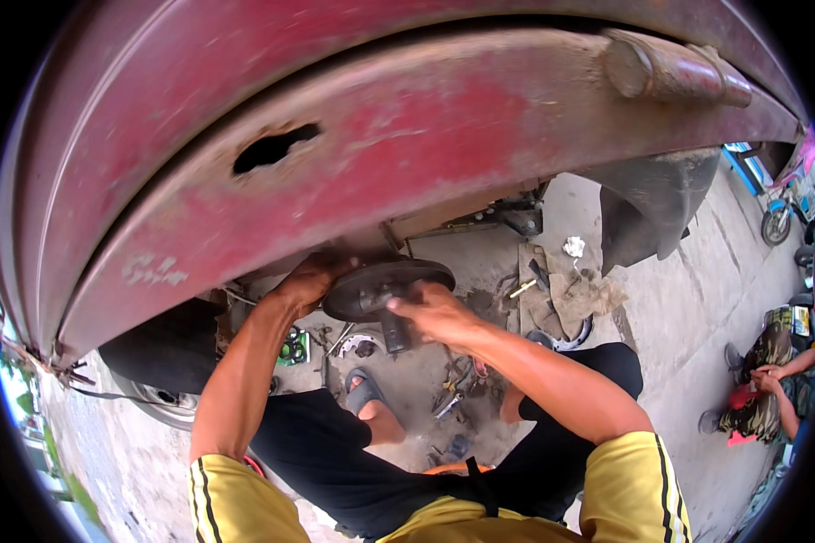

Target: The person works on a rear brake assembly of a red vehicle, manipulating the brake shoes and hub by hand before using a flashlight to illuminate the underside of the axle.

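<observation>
A dark round metal plate [426, 271] with a stubby cylinder [396, 335] at its centre, like a brake backing plate with its hub, is tilted in front of me beneath the red vehicle body [407, 136]. My left hand [310, 282] is closed at the plate's far left rim, its fingertips blurred and partly hidden. From the right, my right hand [435, 312] is closed around the plate's right part, thumb lying toward the central cylinder. Motion smears some of its fingers.
Below lie loose metal parts, a curved brake shoe [360, 346], a green-edged box [294, 347] and a brown cloth [548, 299] with tools. A black mudguard [656, 208] hangs at the right; a tyre [167, 348] stands left. Another person [770, 376] sits far right, near a motorcycle [776, 222].
</observation>
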A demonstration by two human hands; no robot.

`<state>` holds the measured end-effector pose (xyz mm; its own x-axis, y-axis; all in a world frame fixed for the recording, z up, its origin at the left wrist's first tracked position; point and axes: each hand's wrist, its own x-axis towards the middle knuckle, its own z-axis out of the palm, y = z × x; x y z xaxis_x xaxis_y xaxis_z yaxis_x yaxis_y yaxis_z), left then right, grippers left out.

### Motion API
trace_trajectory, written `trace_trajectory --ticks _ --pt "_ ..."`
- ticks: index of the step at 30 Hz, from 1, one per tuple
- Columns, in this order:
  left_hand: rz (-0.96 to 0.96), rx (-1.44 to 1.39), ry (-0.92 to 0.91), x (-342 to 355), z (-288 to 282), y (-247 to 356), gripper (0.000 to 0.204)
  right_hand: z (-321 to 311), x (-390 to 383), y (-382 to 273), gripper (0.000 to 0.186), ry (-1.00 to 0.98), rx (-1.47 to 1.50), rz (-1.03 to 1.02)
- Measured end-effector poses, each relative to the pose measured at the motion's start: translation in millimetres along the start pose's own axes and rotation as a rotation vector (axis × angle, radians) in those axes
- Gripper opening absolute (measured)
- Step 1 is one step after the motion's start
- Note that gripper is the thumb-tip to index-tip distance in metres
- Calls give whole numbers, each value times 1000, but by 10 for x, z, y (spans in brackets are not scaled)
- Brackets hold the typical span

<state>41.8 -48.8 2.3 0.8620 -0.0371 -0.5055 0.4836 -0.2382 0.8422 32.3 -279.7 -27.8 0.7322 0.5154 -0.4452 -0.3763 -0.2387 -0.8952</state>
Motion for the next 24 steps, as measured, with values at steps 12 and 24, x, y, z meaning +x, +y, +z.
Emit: trace_trajectory --ticks 12,24 --pt "541 192 182 -713 344 -99 33 195 83 -511 16 289 640 -662" --pt "725 367 546 -401 103 -186 20 239 306 -788 34 548 -477 -905"
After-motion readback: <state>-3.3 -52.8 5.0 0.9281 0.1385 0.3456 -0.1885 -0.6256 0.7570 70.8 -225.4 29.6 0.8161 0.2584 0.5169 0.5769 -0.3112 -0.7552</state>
